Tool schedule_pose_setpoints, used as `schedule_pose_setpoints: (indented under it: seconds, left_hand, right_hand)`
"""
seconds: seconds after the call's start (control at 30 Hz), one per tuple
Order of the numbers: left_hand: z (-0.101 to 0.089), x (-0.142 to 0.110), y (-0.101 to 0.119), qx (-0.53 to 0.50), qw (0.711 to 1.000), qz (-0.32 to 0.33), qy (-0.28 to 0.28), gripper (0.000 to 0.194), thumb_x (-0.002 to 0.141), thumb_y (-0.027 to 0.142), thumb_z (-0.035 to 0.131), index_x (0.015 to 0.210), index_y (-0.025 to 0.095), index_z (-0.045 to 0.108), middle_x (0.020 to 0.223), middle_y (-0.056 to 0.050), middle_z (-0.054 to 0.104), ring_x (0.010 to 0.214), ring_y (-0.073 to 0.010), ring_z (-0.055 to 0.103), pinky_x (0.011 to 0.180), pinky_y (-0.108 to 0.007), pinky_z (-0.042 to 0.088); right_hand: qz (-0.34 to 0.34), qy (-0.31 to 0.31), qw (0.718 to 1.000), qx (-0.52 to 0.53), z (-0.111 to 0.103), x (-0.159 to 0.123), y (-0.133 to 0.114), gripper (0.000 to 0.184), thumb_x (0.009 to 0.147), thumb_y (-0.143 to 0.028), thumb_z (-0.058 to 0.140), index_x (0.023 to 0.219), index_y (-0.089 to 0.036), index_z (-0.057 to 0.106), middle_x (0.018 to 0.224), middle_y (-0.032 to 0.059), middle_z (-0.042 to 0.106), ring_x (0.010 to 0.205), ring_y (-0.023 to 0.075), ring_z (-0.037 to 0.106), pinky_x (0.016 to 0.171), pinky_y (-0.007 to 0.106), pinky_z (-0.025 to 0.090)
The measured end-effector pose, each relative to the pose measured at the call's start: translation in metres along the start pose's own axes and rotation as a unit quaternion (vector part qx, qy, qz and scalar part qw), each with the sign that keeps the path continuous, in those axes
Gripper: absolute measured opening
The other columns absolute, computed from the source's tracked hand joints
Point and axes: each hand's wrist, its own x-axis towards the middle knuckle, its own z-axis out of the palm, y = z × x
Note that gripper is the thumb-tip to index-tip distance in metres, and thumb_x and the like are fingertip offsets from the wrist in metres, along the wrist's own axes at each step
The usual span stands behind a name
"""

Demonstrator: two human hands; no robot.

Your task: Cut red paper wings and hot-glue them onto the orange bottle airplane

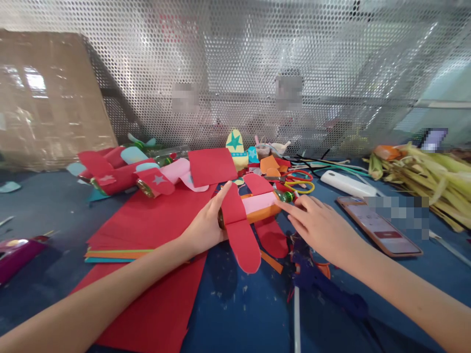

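My left hand grips the rear end of a small paper-wrapped bottle, its thumb laid along the top. The bottle is covered in orange and pink paper, with red rounded strips sticking out like an aeroplane's wings; its green neck points right. My right hand is at the neck end, fingers apart and stretched out, a fingertip touching the paper's edge. Below it lies a dark blue glue gun. Red paper sheets are spread under my left forearm, with green, orange and blue strips on them.
Red paper-covered bottles lie at the back left, near a cardboard sheet. Scissors and paper scraps are behind the bottle. To the right are a white power strip, a phone and dry husks. Perforated metal stands behind.
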Motion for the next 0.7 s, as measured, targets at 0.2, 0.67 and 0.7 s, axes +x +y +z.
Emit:
schedule_pose_setpoints:
  seconds: [0.2, 0.67, 0.7]
  left_hand:
    - [-0.005, 0.002, -0.014, 0.065, 0.993, 0.094, 0.036, 0.101, 0.071, 0.015, 0.071, 0.149, 0.030, 0.008, 0.137, -0.014, 0.050, 0.122, -0.0331, 0.052, 0.098, -0.049, 0.046]
    - [-0.016, -0.001, -0.007, 0.012, 0.997, 0.058, -0.043, 0.124, 0.064, 0.028, 0.078, 0.149, 0.025, -0.012, 0.149, -0.020, 0.032, 0.134, -0.0386, 0.037, 0.105, -0.056, 0.038]
    - [-0.016, -0.001, -0.003, 0.005, 0.998, 0.046, -0.041, 0.121, 0.066, 0.026, 0.076, 0.149, 0.024, -0.011, 0.147, -0.019, 0.035, 0.132, -0.0372, 0.040, 0.104, -0.054, 0.040]
  right_hand:
    - [0.032, 0.046, 0.998, 0.008, -0.018, -0.033, -0.003, 0.045, 0.099, -0.038, 0.025, 0.084, -0.015, 0.061, 0.074, 0.0087, 0.065, 0.068, 0.0254, 0.067, 0.057, 0.040, 0.055]
    - [0.035, -0.025, 0.990, 0.135, 0.003, -0.122, -0.013, 0.038, 0.089, -0.035, 0.049, 0.117, -0.015, 0.065, 0.114, 0.0131, 0.070, 0.097, 0.0266, 0.070, 0.077, 0.034, 0.061]
    - [0.047, -0.027, 0.987, 0.149, 0.003, -0.126, -0.012, 0.038, 0.089, -0.034, 0.049, 0.120, -0.016, 0.063, 0.116, 0.0127, 0.069, 0.099, 0.0268, 0.069, 0.079, 0.034, 0.061]
